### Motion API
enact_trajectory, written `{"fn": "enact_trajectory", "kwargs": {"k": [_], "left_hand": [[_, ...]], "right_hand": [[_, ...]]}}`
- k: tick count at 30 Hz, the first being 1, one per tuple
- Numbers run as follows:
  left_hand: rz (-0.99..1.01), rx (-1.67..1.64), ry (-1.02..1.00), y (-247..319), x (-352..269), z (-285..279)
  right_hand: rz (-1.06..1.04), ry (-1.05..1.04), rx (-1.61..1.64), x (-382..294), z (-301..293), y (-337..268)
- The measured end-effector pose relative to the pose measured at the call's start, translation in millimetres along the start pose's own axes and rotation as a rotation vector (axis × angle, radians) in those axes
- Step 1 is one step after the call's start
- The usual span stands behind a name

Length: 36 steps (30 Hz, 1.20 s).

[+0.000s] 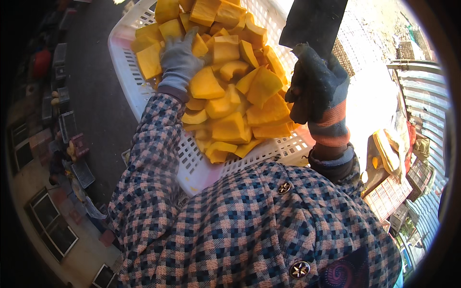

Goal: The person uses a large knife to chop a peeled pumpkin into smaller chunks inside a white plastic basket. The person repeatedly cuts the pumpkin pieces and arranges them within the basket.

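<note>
Before me a white plastic basket (124, 68) with slotted walls is heaped with thick-cut chunks of orange pumpkin (227, 50). My left hand (180, 57), in a grey knit glove, reaches over the left side of the heap. Its fingers are spread on the chunks, and I see nothing clearly gripped in it. In a dark glove with orange cuff stripes, my right hand (318, 82) is closed round the handle of a cleaver (313, 25). The broad dark blade points away from me, over the basket's right side; its far end is cut off by the picture's edge.
At right, a long pumpkin piece (387, 151) lies near a pale plastic crate (389, 196), beside a corrugated metal sheet (421, 104). Dark paved ground (95, 72) runs along the left, with several crates (68, 126) by a building wall (21, 208). A person (57, 167) is dimly visible there.
</note>
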State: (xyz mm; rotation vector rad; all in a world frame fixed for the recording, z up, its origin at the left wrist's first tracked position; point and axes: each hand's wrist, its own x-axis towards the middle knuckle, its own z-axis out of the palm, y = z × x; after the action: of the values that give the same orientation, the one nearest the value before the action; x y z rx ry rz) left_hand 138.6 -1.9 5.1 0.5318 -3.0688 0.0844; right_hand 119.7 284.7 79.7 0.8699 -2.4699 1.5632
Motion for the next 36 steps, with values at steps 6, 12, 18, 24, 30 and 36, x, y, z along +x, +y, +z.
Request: {"fn": "enact_trajectory", "kwargs": {"k": [6, 12, 18, 24, 30, 36], "left_hand": [[0.140, -0.316, -0.304, 20.8, -36.8, 14.8], [0.095, -0.098, -0.272, 37.8, -46.0, 40.0], [0.134, 0.012, -0.179, 58.9, -43.0, 17.7], [0.366, -0.157, 0.009, 82.0, -74.0, 14.1], [0.372, 0.056, -0.086, 106.9, -44.6, 27.8], [0.302, -0.123, -0.088, 87.3, -52.0, 31.7]], "right_hand": [[-0.097, 0.001, -0.144, 3.2, -4.8, 7.4], [-0.147, 0.012, -0.097, -0.1, -2.7, 12.1], [-0.184, 0.020, -0.136, 2.0, -5.6, 13.8], [-0.140, 0.017, -0.061, 1.5, -4.2, 8.4], [-0.194, 0.006, -0.082, 2.9, -1.4, 13.1], [-0.326, 0.023, -0.253, 9.4, -7.3, 14.3]]}}
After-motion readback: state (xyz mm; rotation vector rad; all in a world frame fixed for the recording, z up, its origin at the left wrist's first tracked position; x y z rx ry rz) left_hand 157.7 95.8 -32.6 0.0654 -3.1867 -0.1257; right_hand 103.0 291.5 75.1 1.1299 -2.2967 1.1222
